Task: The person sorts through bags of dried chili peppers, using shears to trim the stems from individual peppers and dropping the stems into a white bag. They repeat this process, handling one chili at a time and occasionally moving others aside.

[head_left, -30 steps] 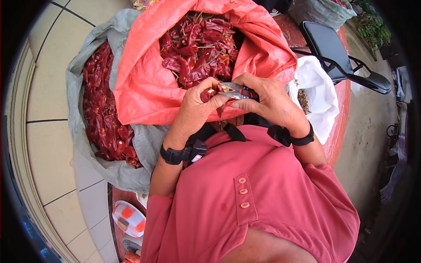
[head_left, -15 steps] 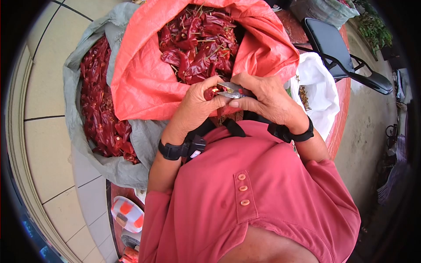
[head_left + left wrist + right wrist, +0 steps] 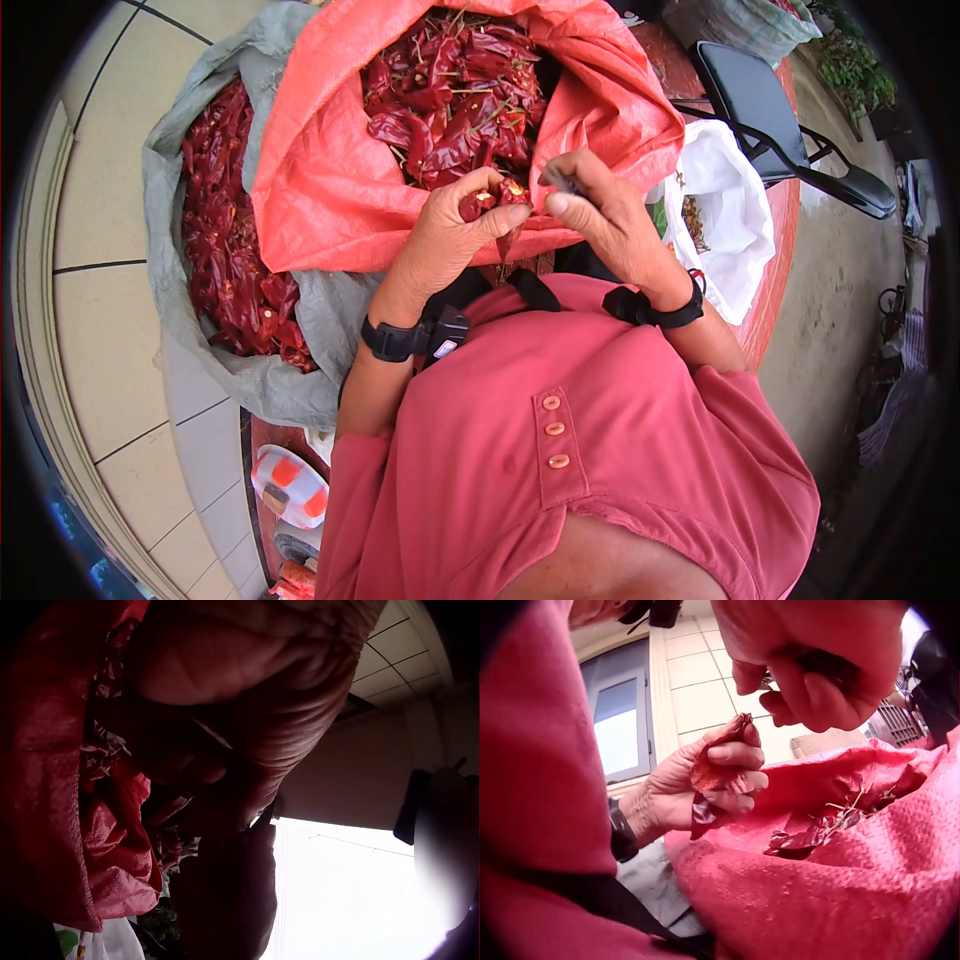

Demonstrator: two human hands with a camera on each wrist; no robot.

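My left hand (image 3: 445,235) grips red dried chili peppers (image 3: 513,192), their cut pale ends up, over the near rim of a red woven sack (image 3: 330,215). In the right wrist view, one chili (image 3: 718,766) lies along the curled fingers with its tip hanging below. Just to the right, my right hand (image 3: 618,225) holds small metal snips (image 3: 562,180), mostly hidden in the fingers and apart from the chilies. Inside the red sack is a heap of chilies (image 3: 455,100) with thin stems.
A grey sack (image 3: 165,200) of red chilies stands at the left. On the right is a white bag (image 3: 735,190) with brownish stem bits, and beyond it a black chair (image 3: 745,100). A plate with red and white patches (image 3: 290,487) lies at lower left.
The snips' blades were at the chilies in the left hand. My right hand has drawn them back to the right, and the chilies' cut ends now show.
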